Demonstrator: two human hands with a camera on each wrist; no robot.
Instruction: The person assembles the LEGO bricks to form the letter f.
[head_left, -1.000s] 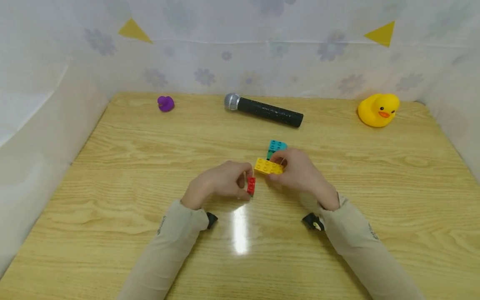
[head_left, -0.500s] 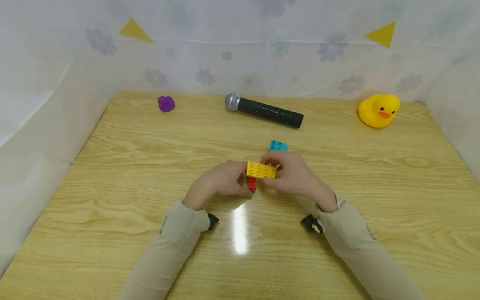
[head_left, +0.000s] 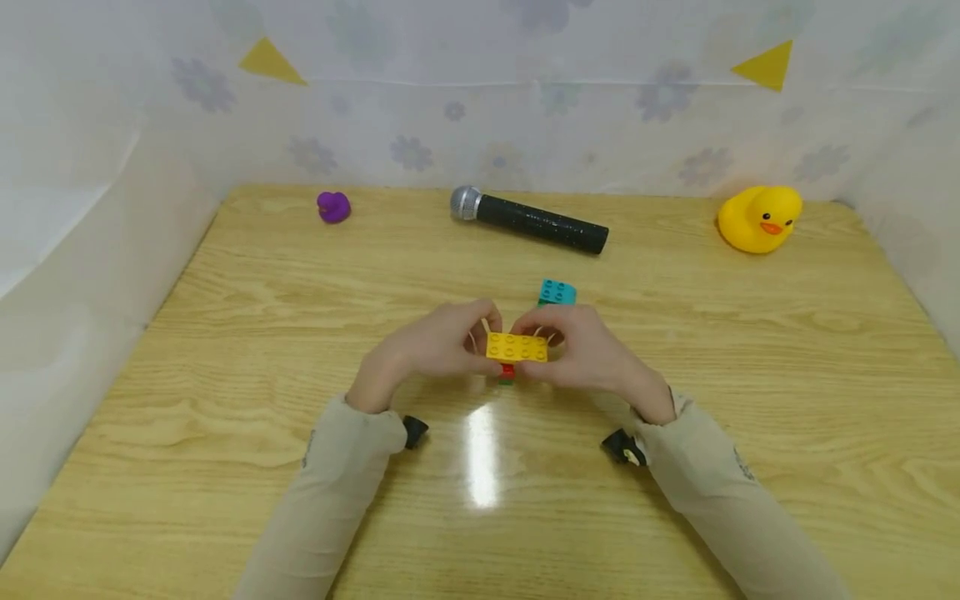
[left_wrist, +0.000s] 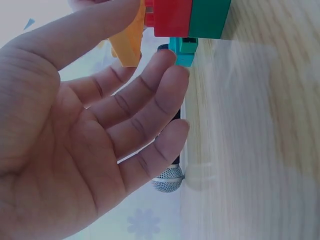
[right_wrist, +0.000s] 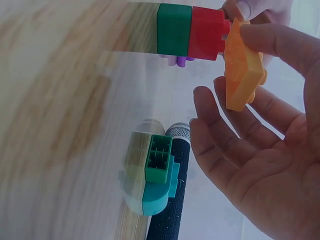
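Note:
A yellow toy building brick [head_left: 517, 347] sits across the studs of a red brick [right_wrist: 206, 32], which stands on a green brick [right_wrist: 173, 29] on the table. My left hand [head_left: 431, 340] pinches the yellow brick's left end between thumb and fingers. At its right end, the right hand [head_left: 588, 346] pinches the same brick. Both wrist views show the yellow brick slightly tilted against the red studs; whether it is fully seated I cannot tell. Behind the right hand lies a teal brick [head_left: 557, 292] joined to a green hollow brick [right_wrist: 159, 155].
A black microphone [head_left: 536, 222] with a silver head lies toward the back of the wooden table [head_left: 225, 367]. A purple duck [head_left: 333, 207] stands back left, and a larger yellow duck [head_left: 757, 220] back right. A flowered white curtain [head_left: 480, 100] hangs behind the table.
The right hand has brought the yellow brick leftward onto the red brick. My left hand has let go of the red brick and now grips the yellow brick's left end.

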